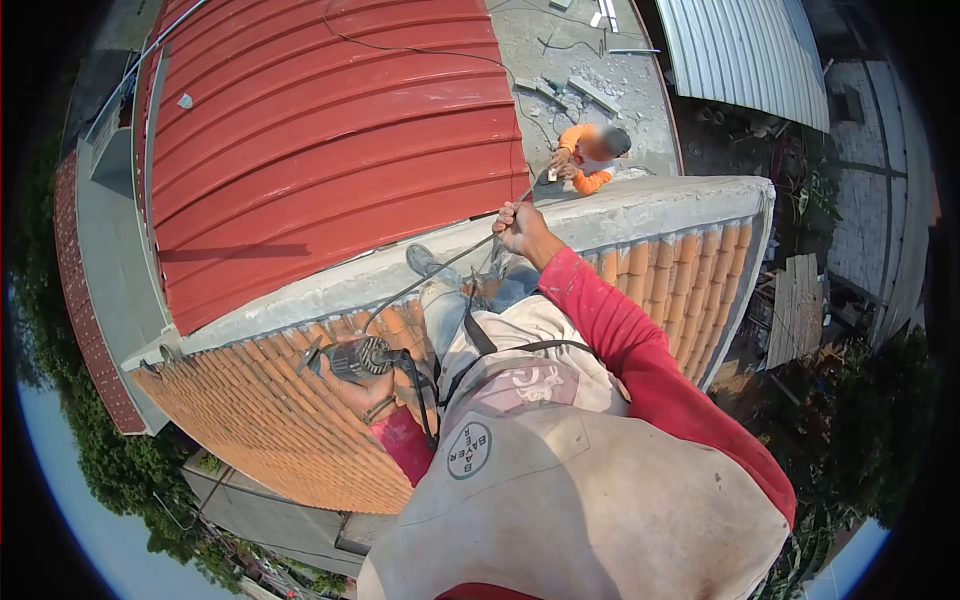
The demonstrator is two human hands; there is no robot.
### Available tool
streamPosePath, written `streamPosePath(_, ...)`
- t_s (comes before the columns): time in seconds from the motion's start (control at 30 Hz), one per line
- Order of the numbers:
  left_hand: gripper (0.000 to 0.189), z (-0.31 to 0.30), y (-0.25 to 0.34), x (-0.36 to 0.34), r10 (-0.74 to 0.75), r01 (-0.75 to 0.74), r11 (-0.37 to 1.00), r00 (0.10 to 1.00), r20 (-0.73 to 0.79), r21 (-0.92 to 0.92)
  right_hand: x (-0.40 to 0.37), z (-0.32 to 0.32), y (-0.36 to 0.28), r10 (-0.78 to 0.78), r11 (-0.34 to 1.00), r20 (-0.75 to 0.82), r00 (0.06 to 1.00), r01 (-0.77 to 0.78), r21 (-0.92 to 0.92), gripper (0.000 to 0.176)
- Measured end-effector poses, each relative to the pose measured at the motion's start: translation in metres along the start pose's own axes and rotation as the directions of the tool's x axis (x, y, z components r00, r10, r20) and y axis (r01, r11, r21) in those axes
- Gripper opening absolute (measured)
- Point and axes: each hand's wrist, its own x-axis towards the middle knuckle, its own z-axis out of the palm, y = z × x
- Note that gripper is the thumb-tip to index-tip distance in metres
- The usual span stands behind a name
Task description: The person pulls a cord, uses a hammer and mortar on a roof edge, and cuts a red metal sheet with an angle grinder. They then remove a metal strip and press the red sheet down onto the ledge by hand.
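My left hand (347, 394), low at the left over the roof tiles, is wrapped round an angle grinder (362, 358). The grinder's disc end points out to the left. A dark cable (440, 268) runs from beside the grinder up to my right hand (522, 230), whose fingers are closed on it above the concrete parapet (620, 207). Just beyond the parapet, a co-worker in orange sleeves (590, 183) holds a small pale object (552, 174) with both hands; I cannot make out what it is.
My legs and a grey shoe (424, 260) rest at the parapet. Orange tiles (250, 400) slope away on the near side. A red metal roof (340, 150) lies beyond, beside a concrete slab (640, 100) with rubble. The roof drops off at the right.
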Motion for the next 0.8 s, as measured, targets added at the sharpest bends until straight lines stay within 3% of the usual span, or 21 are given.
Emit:
streamPosePath(0.1,0.032,-0.002,-0.008,0.001,-0.104,0.114,0.985,0.991,0.083,-0.130,0.011,-0.016,-0.006,-0.034,0.999,-0.008,0.999,0.034,-0.003,0.016)
streamPosePath(0.23,0.032,-0.007,-0.013,0.005,-0.139,0.149,0.986,0.982,0.125,-0.076,0.022,-0.030,-0.018,-0.035,0.999,-0.033,0.999,0.035,0.007,0.020)
streamPosePath(0.3,0.036,0.002,-0.019,0.000,-0.108,0.098,0.988,0.991,0.082,0.118,0.028,-0.036,-0.022,-0.040,0.999,-0.046,0.998,0.041,0.015,0.017)
streamPosePath(0.37,0.037,0.016,-0.027,0.000,0.126,-0.114,0.989,0.982,-0.142,0.091,0.029,-0.038,-0.026,-0.051,0.998,-0.064,0.997,0.053,0.026,0.014)
streamPosePath(0.43,0.036,0.020,-0.025,-0.006,-0.206,0.202,0.975,0.978,0.032,0.092,0.024,-0.037,-0.030,-0.109,0.994,-0.102,0.989,0.109,-0.001,0.022)
streamPosePath(0.57,0.037,0.023,-0.028,-0.005,-0.210,0.208,0.975,0.978,0.010,0.082,0.022,-0.036,-0.033,-0.108,0.993,-0.081,0.991,0.111,0.026,0.022)
streamPosePath(0.67,0.038,0.031,-0.038,-0.015,-0.199,0.179,0.965,0.976,0.092,0.190,0.027,-0.044,-0.034,-0.113,0.993,-0.065,0.991,0.115,0.022,0.021)
streamPosePath(0.8,0.039,0.043,-0.034,-0.023,-0.217,0.220,0.959,0.975,-0.037,0.178,0.022,-0.035,-0.021,-0.097,0.995,-0.045,0.994,0.098,0.030,0.017)
